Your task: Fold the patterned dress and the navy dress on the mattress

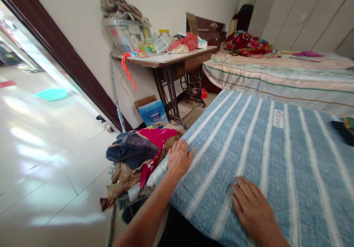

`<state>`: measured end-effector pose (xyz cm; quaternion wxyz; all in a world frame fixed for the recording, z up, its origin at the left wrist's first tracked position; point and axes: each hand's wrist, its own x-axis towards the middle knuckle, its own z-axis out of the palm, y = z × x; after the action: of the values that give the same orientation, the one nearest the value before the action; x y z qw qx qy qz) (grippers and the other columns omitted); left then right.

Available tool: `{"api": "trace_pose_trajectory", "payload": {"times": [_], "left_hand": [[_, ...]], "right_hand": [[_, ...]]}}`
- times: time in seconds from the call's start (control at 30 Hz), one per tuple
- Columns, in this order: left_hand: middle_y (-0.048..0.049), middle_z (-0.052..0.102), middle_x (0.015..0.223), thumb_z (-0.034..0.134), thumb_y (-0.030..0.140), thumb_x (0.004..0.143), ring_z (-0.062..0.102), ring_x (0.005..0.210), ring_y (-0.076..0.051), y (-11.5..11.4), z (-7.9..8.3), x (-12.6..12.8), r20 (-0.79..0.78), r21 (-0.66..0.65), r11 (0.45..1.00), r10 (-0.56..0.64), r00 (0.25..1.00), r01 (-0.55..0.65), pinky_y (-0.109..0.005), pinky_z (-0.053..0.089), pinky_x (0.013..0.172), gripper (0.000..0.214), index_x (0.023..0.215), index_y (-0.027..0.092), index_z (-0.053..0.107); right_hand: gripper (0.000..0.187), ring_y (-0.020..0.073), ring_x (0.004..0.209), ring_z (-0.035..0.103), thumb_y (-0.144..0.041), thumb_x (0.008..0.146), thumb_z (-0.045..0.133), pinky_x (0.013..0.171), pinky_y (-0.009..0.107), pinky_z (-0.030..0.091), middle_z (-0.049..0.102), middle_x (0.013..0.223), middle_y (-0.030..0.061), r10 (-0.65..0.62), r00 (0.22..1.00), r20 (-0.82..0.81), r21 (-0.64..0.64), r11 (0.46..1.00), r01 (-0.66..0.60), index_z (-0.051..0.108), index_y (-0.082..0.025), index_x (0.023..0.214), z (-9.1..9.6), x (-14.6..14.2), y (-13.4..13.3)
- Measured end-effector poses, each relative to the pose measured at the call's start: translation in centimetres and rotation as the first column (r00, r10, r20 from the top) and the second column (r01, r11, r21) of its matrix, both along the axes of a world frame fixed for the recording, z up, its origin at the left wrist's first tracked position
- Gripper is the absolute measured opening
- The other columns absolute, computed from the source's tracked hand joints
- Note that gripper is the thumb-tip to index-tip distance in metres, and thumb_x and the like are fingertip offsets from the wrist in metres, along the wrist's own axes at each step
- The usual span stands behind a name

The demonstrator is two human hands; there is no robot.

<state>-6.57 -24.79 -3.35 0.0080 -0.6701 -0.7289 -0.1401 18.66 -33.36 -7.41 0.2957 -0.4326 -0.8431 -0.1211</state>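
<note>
Touching striped cloth, each grip unclenched

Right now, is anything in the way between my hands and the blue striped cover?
Nothing visible. Your left hand lies on the striped cover near its edge, and your right hand appears to rest directly on it. The clothes pile sits beyond that edge, not between.
</note>
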Motion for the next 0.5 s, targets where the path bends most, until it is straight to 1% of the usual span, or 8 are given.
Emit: {"api": "trace_pose_trajectory", "payload": {"times": [0.1,0.17,0.23,0.27,0.33,0.37,0.43,0.5], "left_hand": [[-0.0076,0.056,0.126,0.046,0.03,0.084,0.049,0.116,-0.022,0.1,0.5,-2.2,0.075,0.064,0.995,0.068,0.995,-0.072,-0.036,0.038,0.097,0.028,0.106,0.019,0.06],[-0.0077,0.059,0.119,0.042,0.029,0.085,0.053,0.109,-0.022,-0.2,1.2,-4.9,0.052,0.086,0.977,0.19,0.98,-0.194,-0.034,0.04,0.095,0.028,0.104,0.019,0.061],[-0.0103,0.061,0.111,0.041,0.029,0.084,0.054,0.105,-0.025,-0.9,1.7,-7.9,-0.031,0.011,0.94,0.342,0.939,-0.341,-0.035,0.042,0.089,0.032,0.106,0.017,0.06],[-0.0116,0.06,0.112,0.042,0.03,0.083,0.053,0.105,-0.027,-1.3,1.7,-9.3,-0.103,-0.054,0.924,0.373,0.922,-0.379,-0.037,0.044,0.085,0.032,0.106,0.016,0.06],[-0.0133,0.056,0.116,0.047,0.032,0.078,0.048,0.111,-0.032,-2.3,1.4,-11.7,-0.226,-0.189,0.888,0.377,0.898,-0.42,-0.041,0.044,0.082,0.034,0.105,0.017,0.06],[-0.0142,0.056,0.115,0.047,0.033,0.077,0.045,0.113,-0.034,-2.8,1.1,-12.6,-0.267,-0.242,0.87,0.365,0.892,-0.429,-0.043,0.044,0.08,0.032,0.101,0.017,0.062],[-0.015,0.056,0.115,0.044,0.031,0.078,0.043,0.115,-0.034,-3.6,0.2,-13.9,-0.305,-0.264,0.862,0.351,0.885,-0.433,-0.045,0.043,0.08,0.027,0.091,0.017,0.064],[-0.016,0.058,0.109,0.039,0.026,0.079,0.048,0.11,-0.034,-4.1,-0.2,-14.8,-0.256,-0.229,0.882,0.354,0.899,-0.413,-0.043,0.043,0.078,0.026,0.082,0.016,0.063]], "right_hand": [[0.025,0.0267,0.105,0.055,-0.018,0.09,0.04,0.088,0.043,0.044,0.063,0.105,0.0142,0.004,1.0,-0.006,0.006,1.0,-0.004,0.063,-0.014,0.096,0.1,0.0,0.0],[0.025,0.027,0.104,0.056,-0.018,0.09,0.04,0.087,0.043,0.044,0.063,0.105,0.0143,0.006,1.0,-0.013,0.011,1.0,-0.006,0.063,-0.014,0.095,0.0,0.1,0.1],[0.025,0.0275,0.104,0.055,-0.018,0.09,0.04,0.086,0.044,0.045,0.062,0.105,0.0146,0.008,1.0,-0.021,0.005,1.0,-0.008,0.063,-0.013,0.095,0.0,0.1,0.2],[0.025,0.0276,0.104,0.055,-0.018,0.09,0.039,0.086,0.044,0.045,0.062,0.105,0.0146,0.008,1.0,-0.024,-0.002,1.0,-0.008,0.063,-0.013,0.095,-0.1,0.1,0.2],[0.024,0.0272,0.103,0.055,-0.017,0.09,0.039,0.086,0.044,0.045,0.062,0.105,0.0143,0.007,0.999,-0.033,-0.008,1.0,-0.007,0.063,-0.013,0.096,-0.2,0.0,0.2],[0.024,0.0271,0.103,0.055,-0.017,0.09,0.039,0.086,0.044,0.045,0.062,0.105,0.0141,0.007,0.999,-0.035,-0.008,1.0,-0.008,0.062,-0.013,0.096,-0.2,0.0,0.2],[0.023,0.0273,0.104,0.055,-0.016,0.09,0.04,0.086,0.044,0.045,0.062,0.105,0.0142,0.004,1.0,-0.028,-0.009,1.0,-0.005,0.062,-0.014,0.096,-0.2,-0.1,0.1],[0.022,0.0277,0.105,0.055,-0.016,0.089,0.041,0.086,0.044,0.045,0.062,0.106,0.0142,-0.003,1.0,-0.016,-0.011,1.0,0.003,0.062,-0.014,0.096,-0.2,-0.1,0.1]]}}
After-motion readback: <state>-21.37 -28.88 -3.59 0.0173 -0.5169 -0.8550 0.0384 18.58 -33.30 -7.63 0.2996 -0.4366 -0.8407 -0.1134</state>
